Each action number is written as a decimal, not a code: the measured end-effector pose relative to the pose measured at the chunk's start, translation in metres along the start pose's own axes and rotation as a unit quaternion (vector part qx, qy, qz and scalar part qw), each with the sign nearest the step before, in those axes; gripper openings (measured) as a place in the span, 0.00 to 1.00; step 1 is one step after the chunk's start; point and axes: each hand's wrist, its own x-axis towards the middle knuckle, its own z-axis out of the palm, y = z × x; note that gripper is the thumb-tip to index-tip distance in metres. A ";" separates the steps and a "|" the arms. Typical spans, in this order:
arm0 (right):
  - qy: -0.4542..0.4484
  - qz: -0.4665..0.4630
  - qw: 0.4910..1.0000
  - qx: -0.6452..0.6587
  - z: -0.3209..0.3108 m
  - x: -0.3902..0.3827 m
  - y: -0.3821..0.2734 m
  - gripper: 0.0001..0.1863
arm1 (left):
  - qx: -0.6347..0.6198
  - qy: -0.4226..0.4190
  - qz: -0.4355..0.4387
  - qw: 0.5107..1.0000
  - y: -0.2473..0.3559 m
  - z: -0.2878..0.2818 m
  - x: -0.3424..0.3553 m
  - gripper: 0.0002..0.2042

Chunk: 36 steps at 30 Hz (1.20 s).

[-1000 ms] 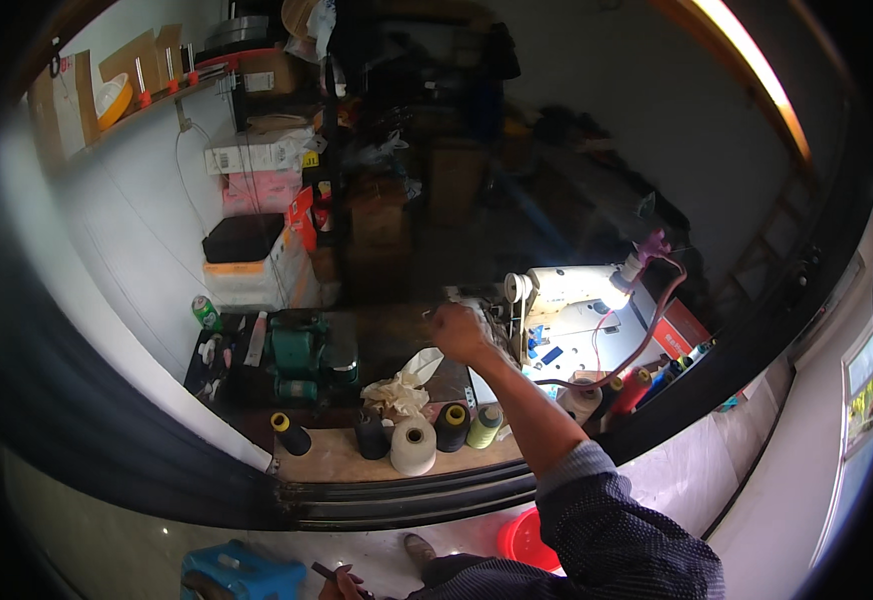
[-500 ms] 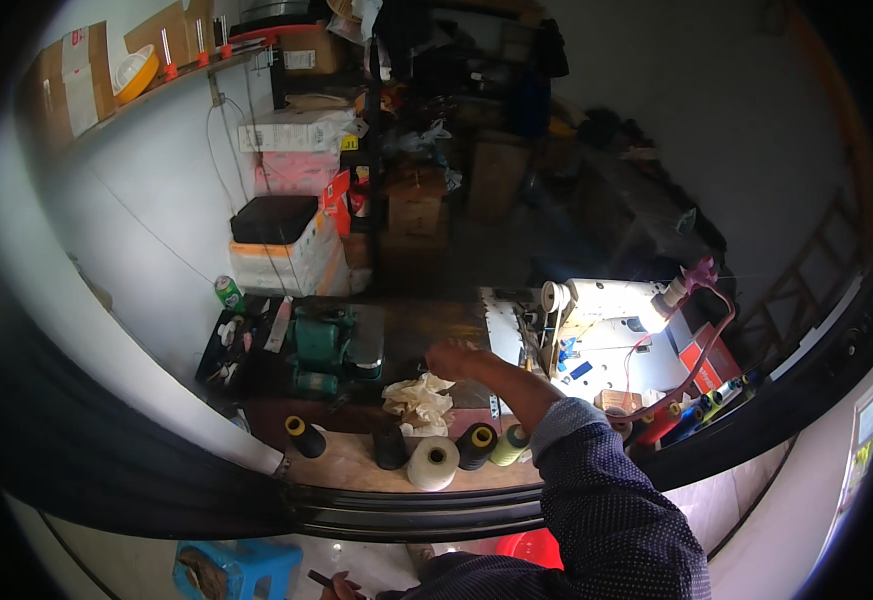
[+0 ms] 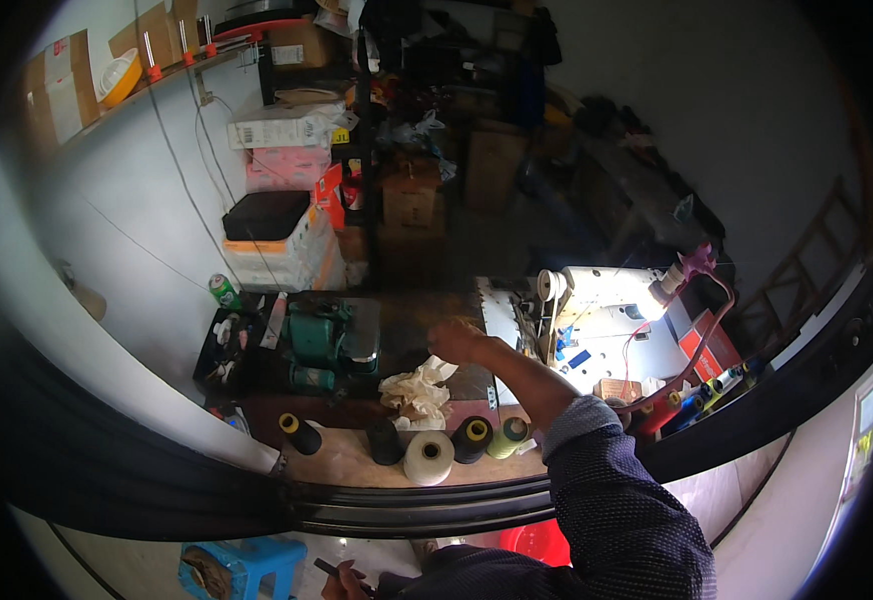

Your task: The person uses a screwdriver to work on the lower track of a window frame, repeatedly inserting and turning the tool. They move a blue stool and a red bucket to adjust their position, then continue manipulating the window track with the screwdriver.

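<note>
My right hand point(image 3: 455, 341) reaches over the dark work table from the right, its fingers closed in dim light. What they hold, if anything, is hidden. A raised corner of a crumpled cream cloth or paper point(image 3: 415, 394) comes up just under this hand. To its left sits a green machine motor point(image 3: 317, 335); to its right, a white sewing machine point(image 3: 607, 300) under a bright lamp point(image 3: 661, 298). Low at the bottom edge, my left hand point(image 3: 349, 582) is closed around a slim dark object point(image 3: 326, 567), its kind too small to tell.
Along the near ledge stand thread cones: black point(image 3: 301, 434), white point(image 3: 429, 458) and pale green point(image 3: 510, 438) among them. A dark tray point(image 3: 225, 350) of small items and a green can point(image 3: 223, 291) are at left. A blue stool point(image 3: 242, 565) and red basin point(image 3: 537, 542) stand below.
My right hand has moved slightly farther away over the table. The nearest corner of the cream crumpled material has risen with it. My left hand keeps its dark object.
</note>
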 end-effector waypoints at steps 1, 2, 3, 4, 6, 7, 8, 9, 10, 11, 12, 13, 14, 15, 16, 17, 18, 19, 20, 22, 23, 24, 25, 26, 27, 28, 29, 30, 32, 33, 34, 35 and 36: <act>0.000 -0.003 1.000 -0.008 -0.003 0.000 0.000 0.16 | -0.005 -0.007 0.010 1.000 0.006 0.002 -0.001 0.19; 0.016 -0.011 1.000 0.000 -0.007 -0.003 0.002 0.16 | 0.037 -0.025 0.052 0.998 0.001 0.001 0.002 0.19; 0.032 -0.023 0.999 0.008 -0.012 -0.008 0.000 0.15 | 0.080 -0.039 0.094 0.992 -0.009 -0.003 0.008 0.19; 0.048 -0.033 0.998 0.017 -0.018 -0.015 -0.001 0.15 | 0.122 -0.055 0.135 0.982 -0.009 -0.006 0.011 0.19; 0.092 -0.056 0.994 0.015 -0.033 -0.032 -0.004 0.15 | 0.076 -0.075 0.134 0.985 0.012 -0.001 0.008 0.19; 0.112 -0.064 0.991 0.014 -0.038 -0.040 -0.001 0.15 | 0.052 -0.088 0.132 0.986 0.027 0.003 0.008 0.19; 0.103 -0.087 0.991 -0.015 -0.038 -0.041 0.012 0.16 | 0.073 -0.102 0.141 0.982 0.034 0.003 0.011 0.20; 0.120 -0.079 0.989 0.021 -0.040 -0.047 0.014 0.17 | 0.092 -0.116 0.150 0.978 0.030 -0.003 0.015 0.18; 0.136 -0.071 0.986 0.058 -0.041 -0.052 0.013 0.17 | 0.111 -0.128 0.159 0.973 0.022 -0.008 0.024 0.18; 0.107 -0.002 0.993 0.057 -0.080 -0.081 -0.037 0.19 | 0.133 -0.127 0.160 0.970 0.014 -0.020 0.025 0.17; 0.187 -0.010 0.980 0.072 -0.078 -0.110 -0.029 0.16 | 0.150 -0.140 0.155 0.966 0.021 -0.016 0.025 0.18; 0.200 -0.003 0.980 0.022 -0.057 -0.116 0.012 0.13 | 0.166 -0.152 0.150 0.963 0.030 -0.010 0.028 0.18; 0.229 0.038 0.972 0.027 -0.057 -0.143 0.011 0.11 | 0.188 -0.219 0.209 0.934 0.033 -0.016 0.037 0.17; 0.285 0.070 0.953 0.071 -0.058 -0.165 -0.001 0.11 | 0.192 -0.227 0.232 0.926 0.038 -0.019 0.041 0.17; 0.327 0.072 0.940 0.069 -0.056 -0.184 -0.017 0.11 | 0.198 -0.233 0.257 0.917 0.043 -0.022 0.045 0.17; 0.367 0.075 0.925 0.066 -0.055 -0.205 -0.032 0.12 | 0.200 -0.242 0.282 0.907 0.049 -0.024 0.048 0.17; 0.345 0.158 0.918 0.112 -0.072 -0.227 -0.077 0.11 | 0.200 -0.240 0.296 0.903 0.054 -0.028 0.050 0.18; 0.402 0.172 0.893 0.108 -0.069 -0.242 -0.103 0.10 | 0.200 -0.241 0.320 0.894 0.058 -0.030 0.053 0.17; 0.457 0.188 0.864 0.100 -0.060 -0.256 -0.123 0.09 | 0.196 -0.246 0.344 0.885 0.062 -0.031 0.057 0.17; 0.445 0.096 0.862 0.225 -0.019 -0.271 -0.160 0.08 | 0.183 -0.239 0.323 0.897 0.073 -0.033 0.058 0.16; 0.417 0.039 0.859 0.294 0.002 -0.278 -0.181 0.10 | 0.167 -0.237 0.281 0.915 0.082 -0.031 0.054 0.16; 0.382 -0.014 0.850 0.363 0.023 -0.285 -0.203 0.11 | 0.153 -0.231 0.238 0.931 0.088 -0.031 0.050 0.15; 0.338 -0.057 0.873 0.346 0.037 -0.286 -0.227 0.12 | 0.113 -0.225 0.222 0.942 0.086 -0.026 0.049 0.15; 0.305 -0.133 0.909 0.250 0.052 -0.282 -0.243 0.13 | 0.074 -0.217 0.205 0.951 0.081 -0.020 0.049 0.16; 0.266 -0.212 0.928 0.152 0.065 -0.277 -0.256 0.15 | 0.037 -0.204 0.190 0.960 0.080 -0.017 0.048 0.16; 0.233 -0.175 0.928 0.231 0.073 -0.274 -0.271 0.16 | 0.065 -0.206 0.207 0.954 0.096 -0.012 0.046 0.16; 0.197 -0.135 0.921 0.309 0.081 -0.270 -0.285 0.18 | 0.067 -0.201 0.228 0.950 0.096 -0.007 0.049 0.16; 0.165 -0.101 0.904 0.382 0.085 -0.270 -0.295 0.19 | 0.068 -0.192 0.257 0.945 0.095 -0.004 0.051 0.16; 0.150 -0.117 0.904 0.382 0.100 -0.264 -0.298 0.23 | 0.073 -0.179 0.284 0.939 0.097 -0.004 0.051 0.15; 0.139 -0.128 0.905 0.382 0.109 -0.258 -0.297 0.25 | 0.068 -0.173 0.287 0.940 0.096 -0.007 0.052 0.15; 0.161 -0.167 0.922 0.310 0.117 -0.254 -0.295 0.22 | 0.062 -0.171 0.289 0.940 0.092 -0.009 0.054 0.15; 0.160 -0.166 0.919 0.320 0.122 -0.254 -0.294 0.22 | 0.057 -0.169 0.291 0.940 0.089 -0.011 0.055 0.15; 0.160 -0.165 0.915 0.332 0.121 -0.251 -0.295 0.22 | 0.065 -0.163 0.305 0.936 0.088 -0.012 0.054 0.15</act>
